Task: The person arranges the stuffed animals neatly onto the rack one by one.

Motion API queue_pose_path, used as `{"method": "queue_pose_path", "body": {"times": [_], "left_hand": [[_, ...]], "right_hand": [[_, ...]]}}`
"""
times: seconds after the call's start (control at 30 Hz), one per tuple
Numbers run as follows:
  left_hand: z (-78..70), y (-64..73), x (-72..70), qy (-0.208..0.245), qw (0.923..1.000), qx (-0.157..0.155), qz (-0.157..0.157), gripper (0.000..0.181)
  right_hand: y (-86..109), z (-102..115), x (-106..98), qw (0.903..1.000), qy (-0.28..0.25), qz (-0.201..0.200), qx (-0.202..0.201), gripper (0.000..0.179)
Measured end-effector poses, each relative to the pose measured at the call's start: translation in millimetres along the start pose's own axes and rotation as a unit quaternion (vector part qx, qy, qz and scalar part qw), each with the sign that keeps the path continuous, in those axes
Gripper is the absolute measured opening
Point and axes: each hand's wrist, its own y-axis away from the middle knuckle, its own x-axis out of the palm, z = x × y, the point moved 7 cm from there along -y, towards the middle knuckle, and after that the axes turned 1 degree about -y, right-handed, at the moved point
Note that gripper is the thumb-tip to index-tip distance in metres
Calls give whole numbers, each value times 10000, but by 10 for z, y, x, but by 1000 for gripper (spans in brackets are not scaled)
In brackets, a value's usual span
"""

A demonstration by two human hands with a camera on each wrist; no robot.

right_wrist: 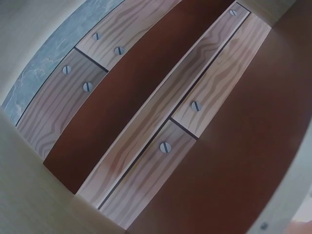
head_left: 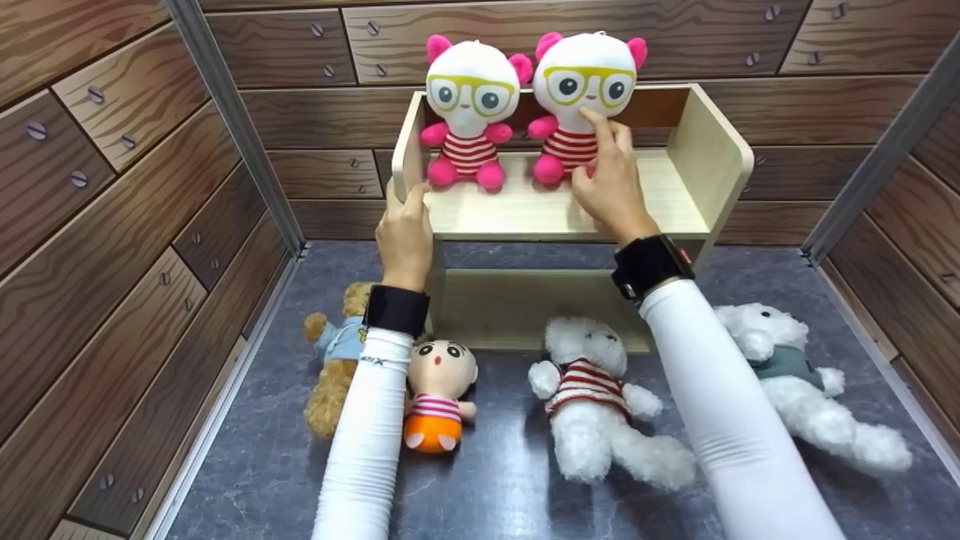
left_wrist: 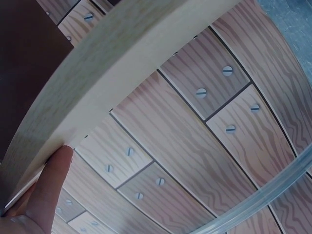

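On the upper board of a pale wooden shelf (head_left: 510,217) sit two plush pandas with white heads, yellow glasses, pink limbs and red-striped bodies. My right hand (head_left: 615,180) grips the right plush panda (head_left: 577,139), index finger up at its chin, covering one side of its body. Beside it is the left plush panda (head_left: 469,120), upright near the side panel. My left hand (head_left: 405,232) holds the front edge of the shelf's left side panel (head_left: 407,146); in the left wrist view a finger (left_wrist: 53,180) presses against that panel's edge (left_wrist: 97,87).
On the dark floor below lie a brown bear (head_left: 330,397) in blue, partly behind my left arm, a doll (head_left: 435,405) in orange shorts, a white plush toy (head_left: 589,405) in a striped sweater, and another white plush toy (head_left: 825,412) by the right wall. Wood-patterned walls (head_left: 112,300) surround everything.
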Motion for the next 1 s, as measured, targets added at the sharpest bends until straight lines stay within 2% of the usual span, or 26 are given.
{"method": "queue_pose_path", "body": {"times": [0.23,0.57,0.67,1.0], "left_hand": [[12,3,2,6,10000,-28,0,18],[20,21,12,-9,10000,-69,39,18],[15,22,20,-11,10000,-54,68,18],[4,6,11,26,10000,-26,12,18]], "right_hand": [[-17,-6,65,9971,530,546,-31,86],[-4,103,204,9945,540,846,-287,92],[-1,110,205,9949,523,789,-348,89],[2,96,114,9989,284,192,-318,72]]}}
